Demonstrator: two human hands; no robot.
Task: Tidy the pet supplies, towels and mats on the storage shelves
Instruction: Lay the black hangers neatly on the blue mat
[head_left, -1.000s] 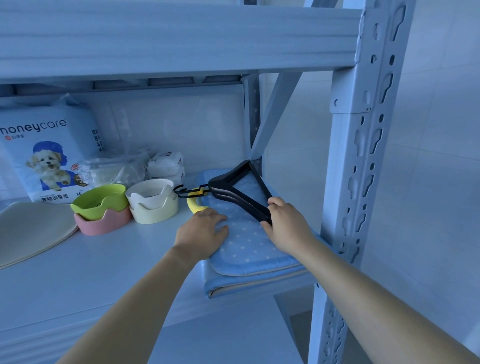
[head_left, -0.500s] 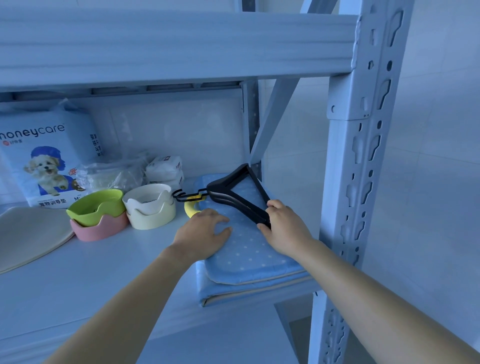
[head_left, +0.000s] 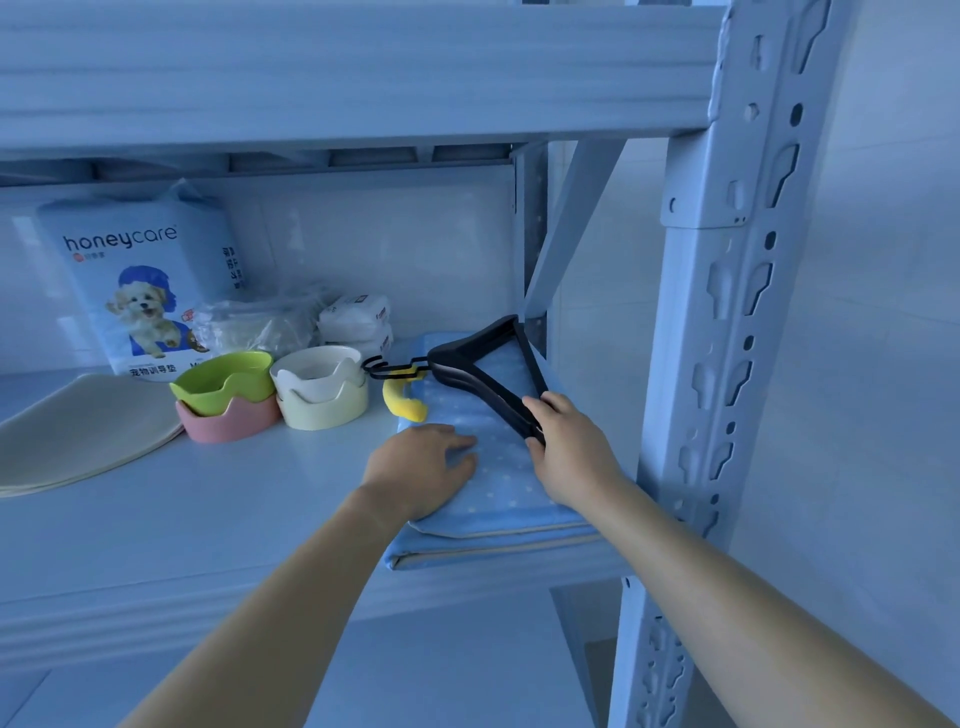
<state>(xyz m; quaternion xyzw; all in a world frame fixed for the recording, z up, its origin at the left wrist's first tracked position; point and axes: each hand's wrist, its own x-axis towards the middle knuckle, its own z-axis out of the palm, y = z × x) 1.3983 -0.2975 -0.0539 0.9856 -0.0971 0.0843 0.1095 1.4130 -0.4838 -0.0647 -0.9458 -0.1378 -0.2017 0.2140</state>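
A stack of folded blue dotted mats (head_left: 501, 499) lies at the right end of the shelf (head_left: 182, 525). My left hand (head_left: 418, 467) presses flat on the top mat's left part. On the mats lie black clothes hangers (head_left: 478, 364), hooks pointing left. My right hand (head_left: 563, 447) grips the near end of the hangers. A yellow curved toy (head_left: 402, 402) lies at the mats' left edge, under the hooks.
Left of the mats stand a green bowl in a pink one (head_left: 226, 397) and a white bowl stack (head_left: 319, 387). Behind are a honeycare pad pack (head_left: 140, 275), a clear bag (head_left: 254, 327) and white packets (head_left: 356, 319). Beige mats (head_left: 78, 431) lie far left. A shelf post (head_left: 727, 312) stands right.
My head has turned a little left, so the pad pack shows more fully. Both hands stay where they were on the mat and the hangers.
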